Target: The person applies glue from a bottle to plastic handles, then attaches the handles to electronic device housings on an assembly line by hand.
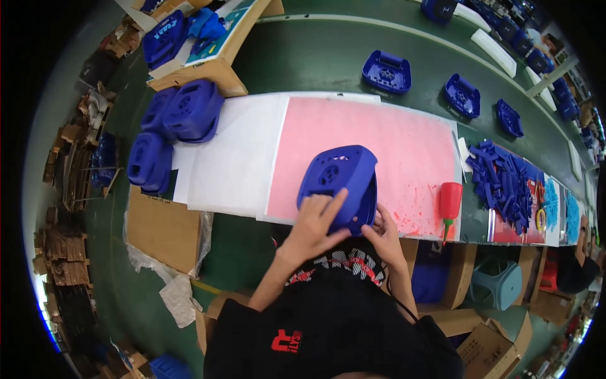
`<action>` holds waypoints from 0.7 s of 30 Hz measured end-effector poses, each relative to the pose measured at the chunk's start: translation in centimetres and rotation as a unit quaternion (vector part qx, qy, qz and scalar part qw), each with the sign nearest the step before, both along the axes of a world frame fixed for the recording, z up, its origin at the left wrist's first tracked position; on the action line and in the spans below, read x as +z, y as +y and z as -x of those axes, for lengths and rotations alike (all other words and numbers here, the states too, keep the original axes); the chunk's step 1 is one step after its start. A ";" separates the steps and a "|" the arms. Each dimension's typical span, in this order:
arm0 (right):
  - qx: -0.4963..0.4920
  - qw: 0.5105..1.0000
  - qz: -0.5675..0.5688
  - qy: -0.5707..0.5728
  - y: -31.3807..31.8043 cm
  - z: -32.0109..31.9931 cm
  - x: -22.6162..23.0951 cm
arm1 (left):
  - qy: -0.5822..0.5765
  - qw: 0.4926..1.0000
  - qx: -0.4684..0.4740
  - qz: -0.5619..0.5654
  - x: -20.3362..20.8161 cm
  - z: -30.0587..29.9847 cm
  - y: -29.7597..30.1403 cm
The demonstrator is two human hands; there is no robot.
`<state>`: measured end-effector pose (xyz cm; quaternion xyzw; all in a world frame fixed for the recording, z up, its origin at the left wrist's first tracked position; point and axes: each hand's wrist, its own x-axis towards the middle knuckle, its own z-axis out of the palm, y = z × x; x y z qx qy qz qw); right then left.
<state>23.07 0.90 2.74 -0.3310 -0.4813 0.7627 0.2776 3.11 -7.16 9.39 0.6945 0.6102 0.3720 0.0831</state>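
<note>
A blue plastic shell (338, 180), shaped like a small basket with round cut-outs in its base, is tilted up at the near edge of the pink sheet (366, 120). My left hand (314, 222) lies across its near left side, thumb and fingers pressed against the wall. On the right, my right hand (386, 239) grips the near rim, with some fingertips hidden behind the edge. The shell's open side faces right. Beyond my right hand, a red squeeze bottle (450, 201) with a green nozzle lies on the pink sheet, near red smears.
Stacked blue shells (192, 110) stand at the left of the white sheet (237, 155). More single shells (386, 71) sit on the green surface (303, 54) at the back. A heap of blue parts (502, 180) lies right. Below are cardboard (161, 230) and a teal stool (499, 283).
</note>
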 end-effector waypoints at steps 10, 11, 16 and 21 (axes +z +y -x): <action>-0.143 0.985 -0.037 -0.090 1.2 -4.7 -2.6 | 0.103 0.987 0.102 0.067 8.3 9.7 0.1; -0.166 0.961 -0.108 -0.192 1.2 -4.5 -2.1 | 0.103 0.987 0.099 0.068 8.0 10.0 0.8; -0.184 0.818 -0.385 -0.386 1.5 -4.1 -1.3 | 0.154 0.957 -0.105 0.223 3.1 11.3 7.1; -0.194 0.794 -0.375 -0.438 1.4 -4.0 -0.1 | 0.173 0.970 -0.096 0.145 -3.7 10.1 10.9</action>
